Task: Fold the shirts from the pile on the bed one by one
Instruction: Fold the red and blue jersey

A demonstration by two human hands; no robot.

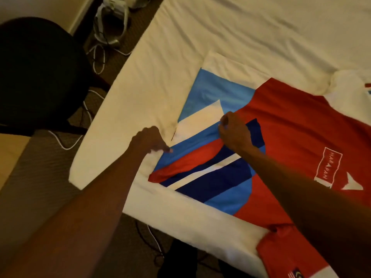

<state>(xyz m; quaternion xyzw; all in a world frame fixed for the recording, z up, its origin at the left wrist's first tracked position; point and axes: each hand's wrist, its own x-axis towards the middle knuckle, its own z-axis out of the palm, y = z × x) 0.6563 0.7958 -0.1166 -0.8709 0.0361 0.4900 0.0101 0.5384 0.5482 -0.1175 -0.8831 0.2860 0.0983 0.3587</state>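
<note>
I see the shirt spread flat on the bed, near its corner. My left hand is curled at the shirt's blue edge, pinching the cloth. My right hand rests on the shirt further in, pinching a fold.

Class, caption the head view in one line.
The left hand and right hand pinch a red-and-blue shirt on the bed.

The red fabric shirt across the centre and right of the frame carries diagonal bands of light blue, navy and white at its left end, and white boxed lettering at right. The bed sheet is plain white. The round chair, upper left, is black.
</note>
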